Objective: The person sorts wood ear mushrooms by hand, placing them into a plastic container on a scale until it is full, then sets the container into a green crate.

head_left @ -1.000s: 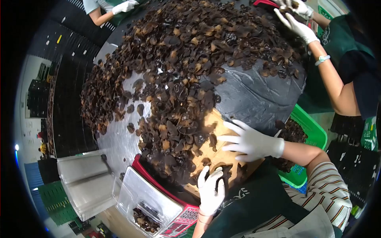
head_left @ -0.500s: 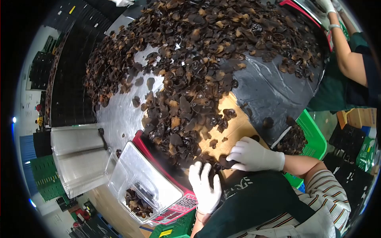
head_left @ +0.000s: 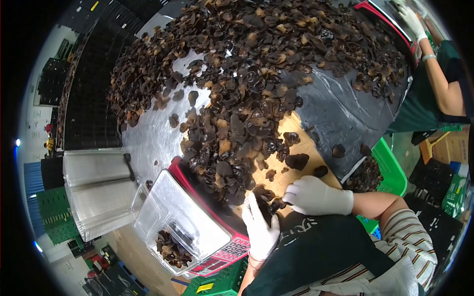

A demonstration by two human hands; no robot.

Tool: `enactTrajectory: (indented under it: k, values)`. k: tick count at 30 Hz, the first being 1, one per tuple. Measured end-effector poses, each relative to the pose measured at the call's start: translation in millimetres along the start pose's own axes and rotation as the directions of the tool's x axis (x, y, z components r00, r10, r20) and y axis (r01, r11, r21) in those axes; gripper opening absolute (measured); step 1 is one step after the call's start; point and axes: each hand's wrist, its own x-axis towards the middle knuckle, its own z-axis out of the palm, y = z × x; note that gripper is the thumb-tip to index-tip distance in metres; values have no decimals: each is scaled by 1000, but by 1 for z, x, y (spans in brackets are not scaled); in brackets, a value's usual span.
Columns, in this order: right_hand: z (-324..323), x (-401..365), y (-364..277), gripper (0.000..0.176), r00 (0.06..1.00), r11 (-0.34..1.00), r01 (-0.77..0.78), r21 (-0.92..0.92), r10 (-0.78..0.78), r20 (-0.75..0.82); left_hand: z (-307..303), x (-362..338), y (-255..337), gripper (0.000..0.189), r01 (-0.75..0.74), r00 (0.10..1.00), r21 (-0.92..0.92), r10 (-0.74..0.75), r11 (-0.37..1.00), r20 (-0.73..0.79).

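Observation:
A large heap of dark brown wood-ear mushrooms [head_left: 237,113] covers the surface in front of me. My left hand [head_left: 260,228], in a white glove, wraps its fingers and thumb round a few mushroom pieces [head_left: 264,195] at the near edge. Close by on the right, my right hand [head_left: 313,196], also gloved, is curled with its fingertips at a small dark piece [head_left: 277,204] beside the left hand's bunch. A clear plastic tray [head_left: 197,254] on a red scale [head_left: 202,212] at the left holds some mushrooms [head_left: 173,250].
Stacked clear trays [head_left: 98,192] stand at the left, before black crates [head_left: 94,98]. A green basket [head_left: 390,170] with mushrooms is at the right. A co-worker's gloved hand [head_left: 411,22] is by another red scale [head_left: 380,15]. Black plastic sheeting [head_left: 340,113] covers part of the surface.
My left fingers have closed round mushroom pieces. A large flat piece now lies on the board above my right hand. The co-worker's hand has shifted, and the view has moved slightly.

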Motion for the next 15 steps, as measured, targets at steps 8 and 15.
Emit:
enactTrajectory:
  k: [8,15]
  values:
    - [-88,-21,36,20,904,876,-192,442,-17,428,15,-13,-16,89,49,999,-117,-48,992,12]
    - [-32,21,20,32,994,995,-98,0,97,-49,1,4,4,71,-35,997,-22,36,999,61]
